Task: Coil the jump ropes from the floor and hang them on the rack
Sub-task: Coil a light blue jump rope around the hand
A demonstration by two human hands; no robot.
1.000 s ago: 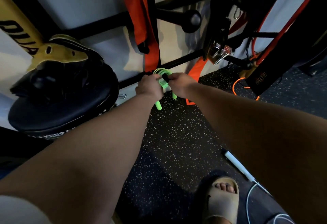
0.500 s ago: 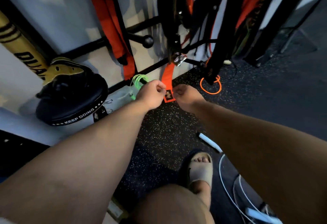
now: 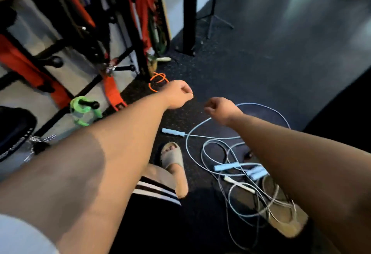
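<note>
On the rack (image 3: 140, 59) at far left, a coiled green jump rope (image 3: 83, 111) hung over a black ball-ended peg (image 3: 91, 104), loops bunched tight, green handles dangling below. On the dark speckled floor (image 3: 261, 63) at near right, pale blue jump ropes (image 3: 226, 167) in a loose tangle of thin overlapping cords, one blue handle (image 3: 173, 132) lying apart to the left, a white handle (image 3: 239, 184) among the rest. By the rack's foot, a small orange rope (image 3: 158, 82). Above the floor, left hand (image 3: 178, 96) and right hand (image 3: 219, 109) near each other but apart, each curled into a fist with nothing seen inside.
</note>
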